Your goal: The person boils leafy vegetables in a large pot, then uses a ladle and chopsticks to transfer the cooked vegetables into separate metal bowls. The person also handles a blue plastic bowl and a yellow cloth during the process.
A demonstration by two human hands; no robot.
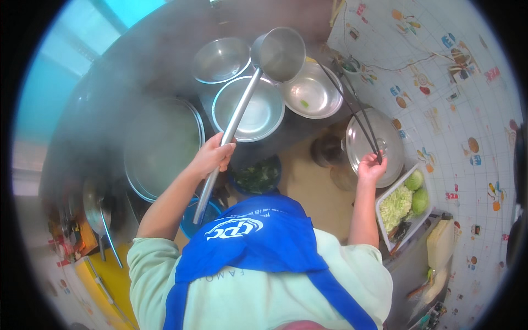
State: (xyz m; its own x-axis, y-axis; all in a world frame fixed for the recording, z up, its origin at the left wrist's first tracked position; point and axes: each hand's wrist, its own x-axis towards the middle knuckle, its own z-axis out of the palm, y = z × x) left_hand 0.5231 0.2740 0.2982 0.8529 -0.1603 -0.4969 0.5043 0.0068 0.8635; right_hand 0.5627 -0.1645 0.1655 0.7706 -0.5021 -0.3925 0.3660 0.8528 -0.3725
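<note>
My left hand (pixel 214 156) is wrapped around the tubular metal handle of a long-handled ladle (pixel 284 53). Its deep round cup is tipped, with the opening facing me, above several metal basins. Below it, a wide metal basin (pixel 251 111) sits on the dark counter. My right hand (pixel 372 167) grips a pair of long dark metal tongs (pixel 365 119) at the near end; their arms spread toward the far side. Behind that hand lies a round metal lid (pixel 354 144). Left of my left hand, steam rises from a large pot (pixel 165 152), hiding its contents.
Two more metal basins (pixel 220 62) stand farther back; the right one (pixel 311 90) holds a green scrap. Nearer are leafy greens (pixel 258 175) in a dark bowl and a blue tub (pixel 210 212). A white tray (pixel 381 229) with cabbages stands right, beside the patterned wall (pixel 437 123).
</note>
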